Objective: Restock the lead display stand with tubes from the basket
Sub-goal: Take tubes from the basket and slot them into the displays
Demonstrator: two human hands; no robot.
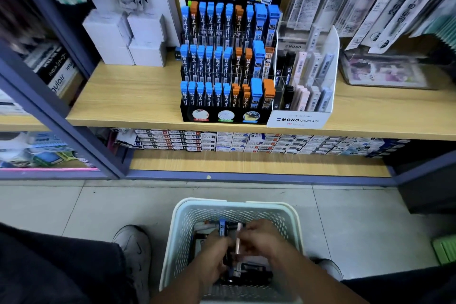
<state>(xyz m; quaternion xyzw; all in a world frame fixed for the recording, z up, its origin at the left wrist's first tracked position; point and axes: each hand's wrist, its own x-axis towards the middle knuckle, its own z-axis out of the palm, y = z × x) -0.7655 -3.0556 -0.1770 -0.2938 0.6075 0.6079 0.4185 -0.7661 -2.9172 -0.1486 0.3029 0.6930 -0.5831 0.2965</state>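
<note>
Reaching down from the bottom edge of the view, both forearms are angled inward so that the hands meet inside the pale perforated basket [291, 224], which is set on the tiled floor [74, 205] between two white shoes. The left hand [213, 258] is held with its back upward and its fingers curled round a small bundle of lead tubes; a blue-capped tube [223, 227] is seen standing up out of this grip, roughly upright. The right hand [257, 238] is brought against the left from the other side, its fingers bent and pinching a slim pale pink tube [238, 242] that lies close beside the blue one. Whether the pink tube is also held by the left hand cannot be told, as motion blur obscures the fingertips. Further dark tubes are noted loose in the bottom of the basket beneath the hands. The black tiered lead display stand [224, 116] is placed on the wooden shelf [128, 96] well above and beyond the basket, its rows filled with blue-capped and orange-capped tubes. A white MONO display [298, 119] is positioned touching the stand on its right, and white boxes [123, 39] are stacked to its left.
</note>
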